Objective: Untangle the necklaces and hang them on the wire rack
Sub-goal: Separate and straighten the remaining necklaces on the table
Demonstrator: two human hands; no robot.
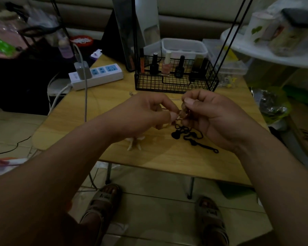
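Over the middle of the wooden table [96,121], my left hand [144,114] and my right hand [212,118] meet, each pinching a part of a tangled necklace [182,112] with a pale pendant between the fingertips. Its black cord [190,137] trails down onto the table in loops, with beads and an end loop at the right. A pale shell-like necklace piece [134,143] lies on the table under my left wrist. A thin silver chain [175,99] lies behind my hands. The black wire rack [174,84] stands at the table's back.
Nail polish bottles [165,65] stand in the wire rack's basket, and its thin black uprights [226,39] rise at the right. A white power strip [96,76] with a charger lies back left. A white plastic tub [184,47] sits behind. My sandalled feet [103,201] show below.
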